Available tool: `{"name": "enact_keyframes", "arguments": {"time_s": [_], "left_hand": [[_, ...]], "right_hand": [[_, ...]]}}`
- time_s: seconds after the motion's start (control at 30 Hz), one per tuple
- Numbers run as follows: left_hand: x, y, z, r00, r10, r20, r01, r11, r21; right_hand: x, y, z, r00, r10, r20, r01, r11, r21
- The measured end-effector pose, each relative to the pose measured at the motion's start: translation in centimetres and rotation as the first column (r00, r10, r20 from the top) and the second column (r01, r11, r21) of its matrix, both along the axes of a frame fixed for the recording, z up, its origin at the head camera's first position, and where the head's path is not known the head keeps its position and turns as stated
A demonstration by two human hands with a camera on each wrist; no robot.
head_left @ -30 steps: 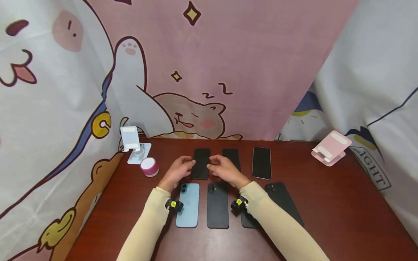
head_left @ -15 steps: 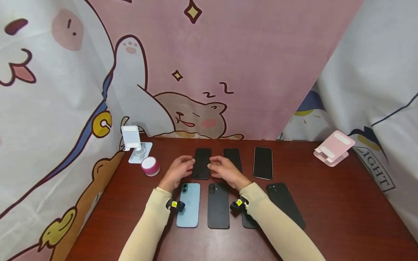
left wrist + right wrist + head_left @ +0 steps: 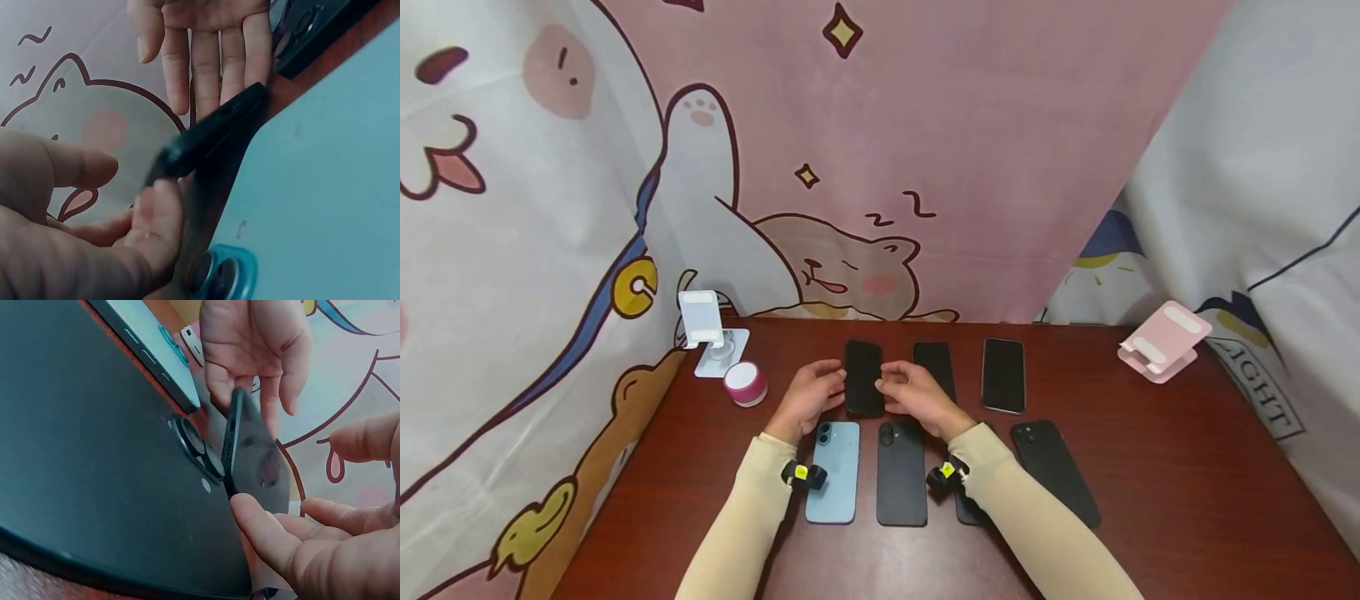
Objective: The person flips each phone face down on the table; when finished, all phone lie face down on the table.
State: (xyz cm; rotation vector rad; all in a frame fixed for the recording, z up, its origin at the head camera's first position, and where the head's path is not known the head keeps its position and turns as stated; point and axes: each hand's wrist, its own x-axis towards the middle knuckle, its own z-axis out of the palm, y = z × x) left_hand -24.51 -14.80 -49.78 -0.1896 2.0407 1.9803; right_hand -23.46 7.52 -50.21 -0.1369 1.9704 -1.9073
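Observation:
A black smartphone (image 3: 865,377) is between my two hands in the back row on the table. The left hand (image 3: 811,398) touches its left edge with the fingertips; the right hand (image 3: 917,392) touches the opposite edge. Both thumbs stand off the phone. In the left wrist view, a left fingertip meets the near end of the tilted phone (image 3: 209,134), and the right hand (image 3: 219,53) shows loosely straight fingers. The right wrist view gives the phone's port end (image 3: 231,437), with a right fingertip at its lower corner.
A light blue phone (image 3: 833,475) and a dark grey phone (image 3: 902,475) lie in front, with black phones (image 3: 1056,471) to the right, one partly under my sleeve. More phones (image 3: 1003,375) lie behind. A white stand (image 3: 702,317), pink jar (image 3: 745,383) and pink stand (image 3: 1165,337) stand around.
The black phone between my hands has shifted slightly and its tilt has changed. Both hands stay in nearly the same place.

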Motion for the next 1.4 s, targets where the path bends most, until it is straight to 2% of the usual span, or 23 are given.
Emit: {"name": "enact_keyframes", "arguments": {"time_s": [0.13, 0.3, 0.53, 0.77, 1.03, 1.4], "left_hand": [[0.1, -0.1, -0.1, 1.000, -0.006, -0.023, 0.007, 1.000, 0.027], [0.0, 0.2, 0.1, 0.997, -0.051, -0.056, 0.056, 0.995, 0.078], [0.1, 0.9, 0.0, 0.990, -0.136, -0.032, 0.139, 0.982, 0.124], [0.4, 1.7, -0.1, 0.979, -0.203, -0.003, 0.202, 0.972, 0.121], [0.6, 2.2, -0.1, 0.959, -0.284, -0.004, 0.284, 0.957, 0.060], [0.7, 2.2, -0.1, 0.955, -0.298, 0.000, 0.298, 0.953, 0.052]], "right_hand": [[0.3, -0.3, 0.0, 1.000, 0.029, -0.005, -0.029, 1.000, 0.003], [0.4, -0.6, 0.1, 1.000, 0.028, 0.006, -0.028, 0.999, -0.019], [0.0, -0.5, 0.2, 1.000, 0.013, 0.023, -0.012, 0.998, -0.069], [-0.4, -0.1, 0.5, 0.999, 0.014, 0.037, -0.011, 0.995, -0.095], [-0.5, 0.5, 0.6, 1.000, 0.008, 0.000, -0.007, 0.997, -0.073], [-0.6, 0.7, 0.6, 1.000, -0.024, -0.012, 0.024, 0.998, -0.049]]}}
